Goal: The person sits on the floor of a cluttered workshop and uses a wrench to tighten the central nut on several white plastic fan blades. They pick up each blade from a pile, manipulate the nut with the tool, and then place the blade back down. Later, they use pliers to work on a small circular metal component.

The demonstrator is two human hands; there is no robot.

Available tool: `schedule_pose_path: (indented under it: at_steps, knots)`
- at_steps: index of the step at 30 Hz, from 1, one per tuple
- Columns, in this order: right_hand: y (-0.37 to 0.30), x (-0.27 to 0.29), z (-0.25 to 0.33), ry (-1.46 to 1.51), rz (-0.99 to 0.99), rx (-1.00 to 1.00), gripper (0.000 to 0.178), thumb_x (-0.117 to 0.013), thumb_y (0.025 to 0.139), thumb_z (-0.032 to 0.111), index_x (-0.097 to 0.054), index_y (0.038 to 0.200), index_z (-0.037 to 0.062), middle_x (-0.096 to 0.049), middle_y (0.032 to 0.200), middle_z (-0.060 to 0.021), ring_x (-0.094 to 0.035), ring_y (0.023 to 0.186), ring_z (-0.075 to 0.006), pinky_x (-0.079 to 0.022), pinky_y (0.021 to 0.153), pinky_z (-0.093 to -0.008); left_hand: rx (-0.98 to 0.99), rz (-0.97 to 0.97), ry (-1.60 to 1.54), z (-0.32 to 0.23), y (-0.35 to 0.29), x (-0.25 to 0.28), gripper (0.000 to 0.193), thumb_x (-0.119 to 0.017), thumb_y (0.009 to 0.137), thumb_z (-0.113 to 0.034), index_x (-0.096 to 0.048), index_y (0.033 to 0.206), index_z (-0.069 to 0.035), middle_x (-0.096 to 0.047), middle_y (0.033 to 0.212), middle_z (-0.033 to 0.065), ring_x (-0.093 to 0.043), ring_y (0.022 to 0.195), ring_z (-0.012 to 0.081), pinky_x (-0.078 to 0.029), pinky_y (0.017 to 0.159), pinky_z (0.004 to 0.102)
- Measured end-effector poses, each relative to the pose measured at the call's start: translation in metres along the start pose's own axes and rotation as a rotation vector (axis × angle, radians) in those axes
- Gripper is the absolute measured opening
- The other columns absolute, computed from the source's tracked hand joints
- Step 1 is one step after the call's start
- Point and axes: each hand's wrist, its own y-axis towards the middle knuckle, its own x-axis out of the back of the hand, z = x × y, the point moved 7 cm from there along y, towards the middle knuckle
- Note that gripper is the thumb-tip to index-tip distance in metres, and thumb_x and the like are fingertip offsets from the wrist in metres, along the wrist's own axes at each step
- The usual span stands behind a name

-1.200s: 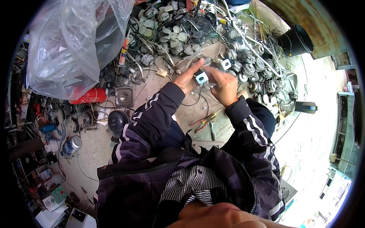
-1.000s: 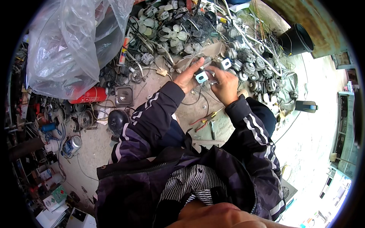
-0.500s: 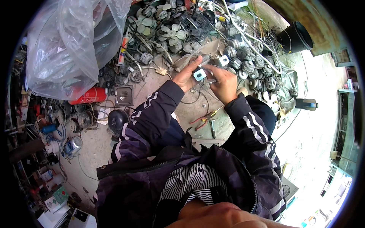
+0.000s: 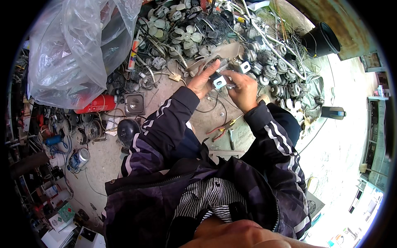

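Note:
Above the floor, between my two hands, is a small fan motor [image 4: 219, 82] with two pale metal bracket tabs, each with a hole. A greyish fan blade [image 4: 227, 51] shows just beyond it and seems attached, though I cannot be sure. My left hand [image 4: 201, 84] grips the motor from the left, thumb raised along its side. My right hand [image 4: 244, 91] has its fingers bent against the motor's right side, and the fingertips are partly hidden. Nearer to me, red-handled pliers [image 4: 221, 130] and a dark-handled tool [image 4: 231, 139] lie on the floor.
Motors, fan blades and wires make a large pile [image 4: 269, 68] beyond my hands. A clear plastic bag [image 4: 68, 58] bulges at the far left above a red cylinder [image 4: 99, 103]. By it lie a metal lid [image 4: 135, 103] and a sealant tube [image 4: 133, 54]. A black bucket [image 4: 321, 40] lies far right.
The motor has turned slightly in my hands, and its bracket tabs have shifted a little. Both hands stay in nearly the same place.

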Motion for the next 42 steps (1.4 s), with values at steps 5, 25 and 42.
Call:
schedule_pose_path:
  at_steps: [5, 25, 42]
  knots:
    - [-0.003, -0.001, 0.000, -0.051, 0.010, -0.010, 0.034, -0.067, 0.065, 0.001, -0.068, 0.095, 0.0158, -0.061, 0.067, -0.0069, -0.060, 0.059, -0.0267, -0.046, 0.054, -0.0364, -0.016, -0.062, 0.047, 0.011, 0.017, 0.027, 0.081, -0.078, 0.075, -0.044, -0.028, 0.133, -0.015, -0.050, 0.117, 0.0021, -0.055, 0.099, 0.0134, -0.049, 0.074, 0.0300]
    - [0.015, 0.014, -0.008, -0.196, -0.060, 0.078, 0.008, -0.066, 0.084, 0.016, -0.064, 0.087, 0.0085, -0.062, 0.071, -0.0091, -0.059, 0.062, -0.0259, -0.047, 0.057, -0.0345, -0.645, -0.437, 0.402, -0.067, -0.006, 0.039, 0.072, -0.076, 0.078, -0.010, -0.031, 0.133, -0.004, -0.049, 0.124, 0.0070, -0.051, 0.111, 0.0142, -0.041, 0.094, 0.0271]
    - [-0.019, -0.008, -0.080, 0.908, 0.222, -1.091, 0.034, -0.060, 0.092, 0.041, -0.062, 0.097, 0.0075, -0.049, 0.067, 0.0095, -0.033, 0.051, 0.0016, -0.021, 0.044, -0.0160, -0.798, -0.421, 0.843, -0.078, -0.018, 0.008, 0.055, -0.072, 0.077, -0.009, -0.041, 0.122, 0.000, -0.056, 0.112, 0.0121, -0.056, 0.102, 0.0204, -0.044, 0.089, 0.0309]
